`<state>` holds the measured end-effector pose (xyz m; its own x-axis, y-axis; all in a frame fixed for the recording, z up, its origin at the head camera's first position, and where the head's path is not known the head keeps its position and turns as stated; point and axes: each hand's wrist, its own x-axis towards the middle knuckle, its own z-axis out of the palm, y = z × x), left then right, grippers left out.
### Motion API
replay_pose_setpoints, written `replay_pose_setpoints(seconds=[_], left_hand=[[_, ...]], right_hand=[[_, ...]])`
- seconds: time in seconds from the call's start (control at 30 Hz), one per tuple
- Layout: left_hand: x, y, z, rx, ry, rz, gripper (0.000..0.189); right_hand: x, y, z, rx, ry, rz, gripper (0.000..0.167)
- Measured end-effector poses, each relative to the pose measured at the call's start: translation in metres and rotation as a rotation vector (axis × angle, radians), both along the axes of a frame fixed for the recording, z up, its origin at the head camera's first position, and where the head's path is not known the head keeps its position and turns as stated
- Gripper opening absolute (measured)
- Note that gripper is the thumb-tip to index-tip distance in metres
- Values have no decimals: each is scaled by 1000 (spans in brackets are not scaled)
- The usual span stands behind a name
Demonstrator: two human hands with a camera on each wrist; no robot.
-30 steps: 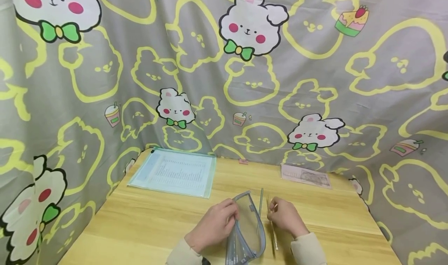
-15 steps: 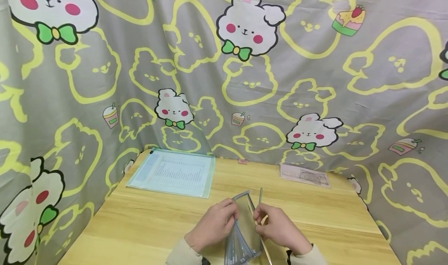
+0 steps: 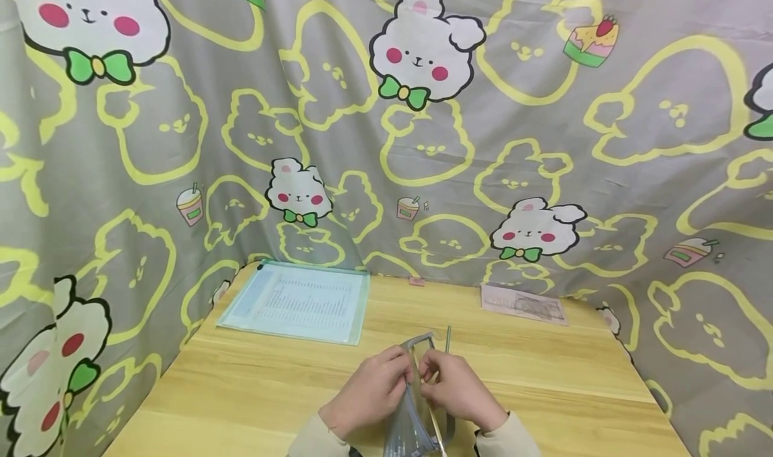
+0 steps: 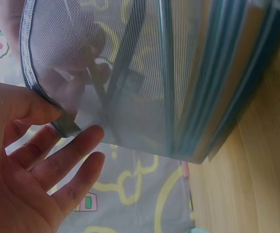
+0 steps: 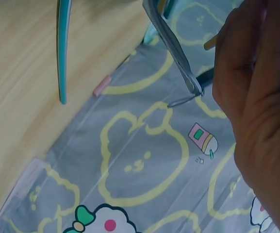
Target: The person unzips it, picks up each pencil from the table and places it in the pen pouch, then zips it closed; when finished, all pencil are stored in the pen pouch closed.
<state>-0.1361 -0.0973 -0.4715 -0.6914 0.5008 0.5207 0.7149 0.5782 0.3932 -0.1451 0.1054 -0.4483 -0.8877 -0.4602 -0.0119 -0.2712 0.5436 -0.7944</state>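
Observation:
My left hand point(image 3: 370, 384) pinches the grey zip edge point(image 4: 47, 97) of a see-through mesh pouch point(image 4: 96, 34) between thumb and fingers, its other fingers spread in the left wrist view. The pouch stands with its mouth spread; several teal and tan sticks point(image 4: 212, 73) show through the mesh side. My right hand point(image 3: 455, 384) pinches a slim tan stick point(image 3: 436, 420) with a pale lower end, held slanting across the pouch's mouth. A tan tip point(image 5: 210, 42) juts past the right fingers in the right wrist view; the rest is hidden by the hand there.
One teal stick point(image 5: 63, 48) lies on the wooden table point(image 3: 241, 390) just beyond the right hand. Farther back are a clear teal-edged folder with a printed sheet point(image 3: 302, 302), a small pink block point(image 3: 417, 281) and a pale printed card point(image 3: 524, 304). A patterned curtain point(image 3: 338, 148) hangs behind.
My right hand has moved left with the tan stick, from beside the pouch to over its mouth. The left hand keeps its grip on the zip edge.

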Motion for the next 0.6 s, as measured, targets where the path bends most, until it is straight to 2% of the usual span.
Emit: replay_pose_setpoints(seconds=[0.13,0.37,0.6], left_hand=[[-1,1,0,0,11,-8,17],[0,0,0,0,-10,-24,18],[-1,2,0,10,-13,-27,18]], right_hand=[[-1,-3,-5,10,18,-4,21],[-1,-5,-14,28,45,-39,18],[-1,-8,-19,91,167,-84,20]])
